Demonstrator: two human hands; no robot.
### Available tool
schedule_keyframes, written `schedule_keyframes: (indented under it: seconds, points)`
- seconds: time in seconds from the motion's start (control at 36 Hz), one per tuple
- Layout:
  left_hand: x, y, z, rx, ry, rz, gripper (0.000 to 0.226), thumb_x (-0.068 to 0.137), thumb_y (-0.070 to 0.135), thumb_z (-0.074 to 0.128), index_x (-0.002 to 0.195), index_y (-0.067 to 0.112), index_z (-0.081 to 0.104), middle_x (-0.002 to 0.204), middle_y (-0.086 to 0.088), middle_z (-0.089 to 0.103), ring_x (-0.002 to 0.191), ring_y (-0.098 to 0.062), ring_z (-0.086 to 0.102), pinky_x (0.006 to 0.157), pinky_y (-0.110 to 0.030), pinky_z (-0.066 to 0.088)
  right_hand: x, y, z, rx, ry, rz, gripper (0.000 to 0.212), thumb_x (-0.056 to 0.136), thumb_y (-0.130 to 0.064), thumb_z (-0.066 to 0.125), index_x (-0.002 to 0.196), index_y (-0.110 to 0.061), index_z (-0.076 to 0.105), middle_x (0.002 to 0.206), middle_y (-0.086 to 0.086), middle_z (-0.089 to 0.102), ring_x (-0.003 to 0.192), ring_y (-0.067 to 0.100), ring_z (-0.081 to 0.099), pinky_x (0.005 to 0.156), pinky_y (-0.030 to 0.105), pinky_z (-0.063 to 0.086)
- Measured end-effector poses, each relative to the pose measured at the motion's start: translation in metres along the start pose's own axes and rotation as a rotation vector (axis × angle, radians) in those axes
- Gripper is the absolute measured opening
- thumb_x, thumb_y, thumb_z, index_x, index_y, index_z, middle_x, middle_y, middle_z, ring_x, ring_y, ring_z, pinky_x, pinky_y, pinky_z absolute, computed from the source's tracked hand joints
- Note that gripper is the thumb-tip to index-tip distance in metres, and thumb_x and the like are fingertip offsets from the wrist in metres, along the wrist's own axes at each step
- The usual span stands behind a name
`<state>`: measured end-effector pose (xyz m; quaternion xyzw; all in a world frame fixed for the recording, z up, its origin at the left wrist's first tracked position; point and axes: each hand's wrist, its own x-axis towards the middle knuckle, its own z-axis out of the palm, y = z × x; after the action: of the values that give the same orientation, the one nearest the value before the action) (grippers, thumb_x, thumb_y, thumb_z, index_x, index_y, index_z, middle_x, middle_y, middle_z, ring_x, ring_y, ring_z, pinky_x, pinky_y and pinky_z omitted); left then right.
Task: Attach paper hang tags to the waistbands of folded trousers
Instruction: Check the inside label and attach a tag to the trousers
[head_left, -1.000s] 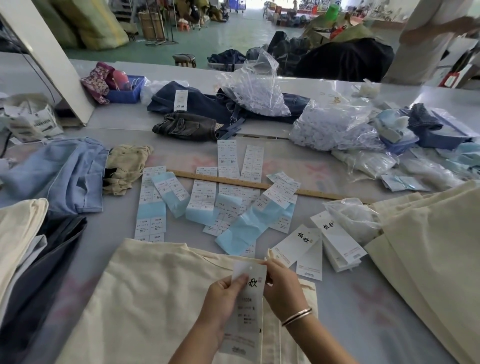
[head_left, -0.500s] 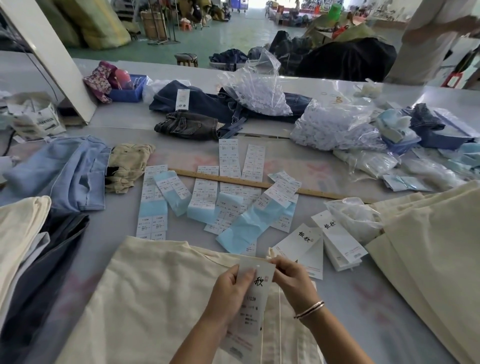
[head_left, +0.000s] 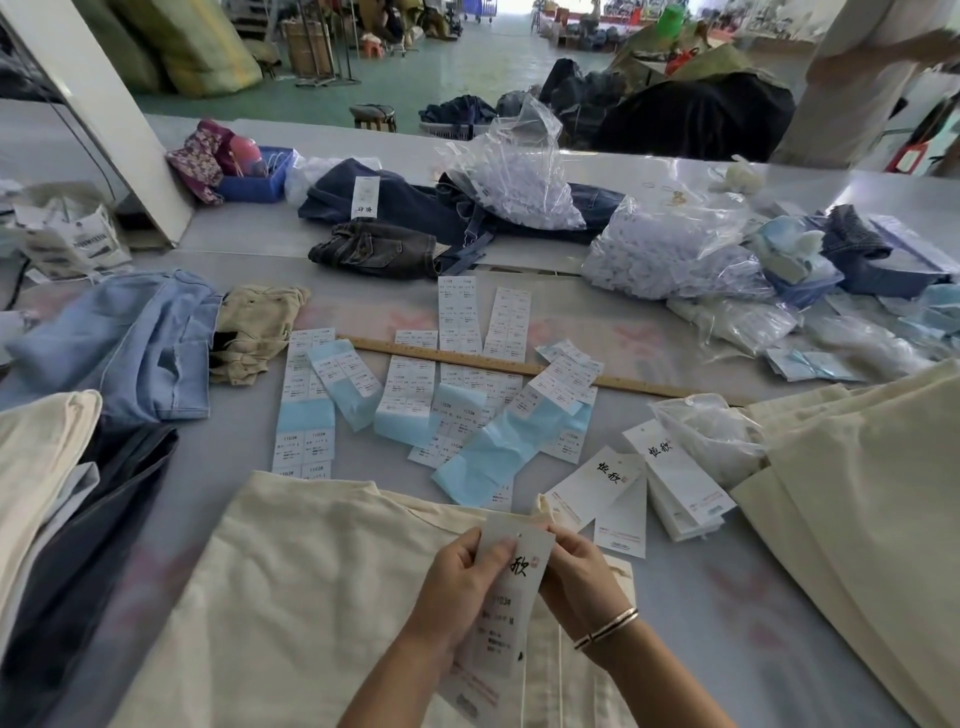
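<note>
Left hand (head_left: 460, 582) and right hand (head_left: 582, 577) pinching top of white hang tag (head_left: 506, 608) over cream folded trousers (head_left: 311, 597). Spare tags (head_left: 670, 483), sticker sheets (head_left: 405, 395), wooden ruler (head_left: 519, 366) lying beyond on grey table (head_left: 727, 597).

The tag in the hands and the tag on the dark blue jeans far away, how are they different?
The held tag is pinched at its top by the left hand and right hand, over cream trousers; the far tag lies untouched on the dark jeans. The held tag carries a printed sticker; the far tag shows none. Both are white with black brush characters.
</note>
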<state>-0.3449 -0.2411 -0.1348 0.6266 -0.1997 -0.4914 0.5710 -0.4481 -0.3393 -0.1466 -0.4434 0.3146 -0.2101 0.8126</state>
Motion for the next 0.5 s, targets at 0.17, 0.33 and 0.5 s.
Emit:
schedule_keyframes:
  seconds: [0.17,0.33,0.5]
  points:
    - [-0.003,0.000,-0.004,-0.017,-0.045,0.029,0.014,0.092,0.035,0.061,0.095,0.031,0.074,0.089,-0.007,0.075,0.079,-0.021,0.071,0.068,-0.029,0.056,-0.002,0.001,0.005,0.110,0.071,0.051,0.013,0.074,-0.015,0.065,0.070,-0.004,0.069,0.067,0.016,0.054,0.063,0.025,0.051,0.063,0.035,0.046]
    - [-0.003,0.001,-0.003,-0.007,-0.020,0.106,0.021,0.082,0.043,0.064,0.092,0.026,0.074,0.086,-0.010,0.075,0.077,-0.025,0.071,0.067,-0.030,0.057,-0.008,0.004,0.014,0.220,0.063,0.074,0.022,0.075,-0.018,0.067,0.079,0.002,0.059,0.058,0.008,0.039,0.048,0.016,0.036,0.049,0.026,0.040]
    - [-0.006,0.001,-0.005,-0.011,-0.007,0.136,0.022,0.078,0.043,0.068,0.091,0.028,0.076,0.086,-0.007,0.075,0.076,-0.018,0.071,0.064,-0.025,0.055,-0.014,0.004,0.016,0.145,0.056,0.105,0.029,0.078,-0.019,0.063,0.094,0.004,0.057,0.055,0.008,0.050,0.042,0.013,0.047,0.042,0.023,0.045]
